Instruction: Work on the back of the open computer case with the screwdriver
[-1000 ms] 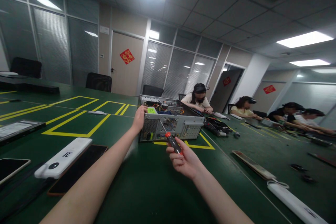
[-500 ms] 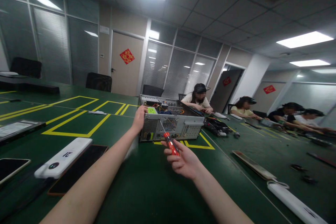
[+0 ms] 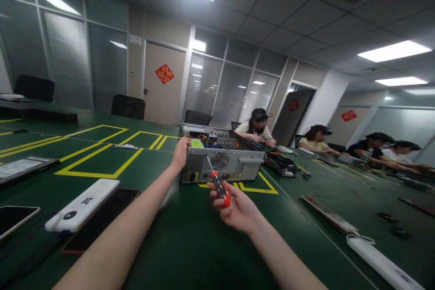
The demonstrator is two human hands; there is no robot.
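Note:
An open metal computer case [image 3: 251,168] lies on the green table, its rear panel facing me and wires showing inside. My left hand [image 3: 181,155] grips the case's left top corner, beside a yellow-green label [image 3: 196,144]. In my right hand [image 3: 234,206] is a red and black screwdriver [image 3: 220,189], its fingers closed round the handle. The shaft points up and slightly left, with its tip at the rear panel near the vent holes. Whether the tip sits in a screw is too small to tell.
Left of my arms lie a white device [image 3: 83,204], a dark phone [image 3: 102,224] and a drive [image 3: 23,170]. Black parts [image 3: 280,164] lie right of the case. A white strip [image 3: 380,260] is at lower right. Several people sit beyond.
The screwdriver handle has turned and shifted slightly left in my right hand, and its fingers have moved a little. My left hand and the case have stayed in place.

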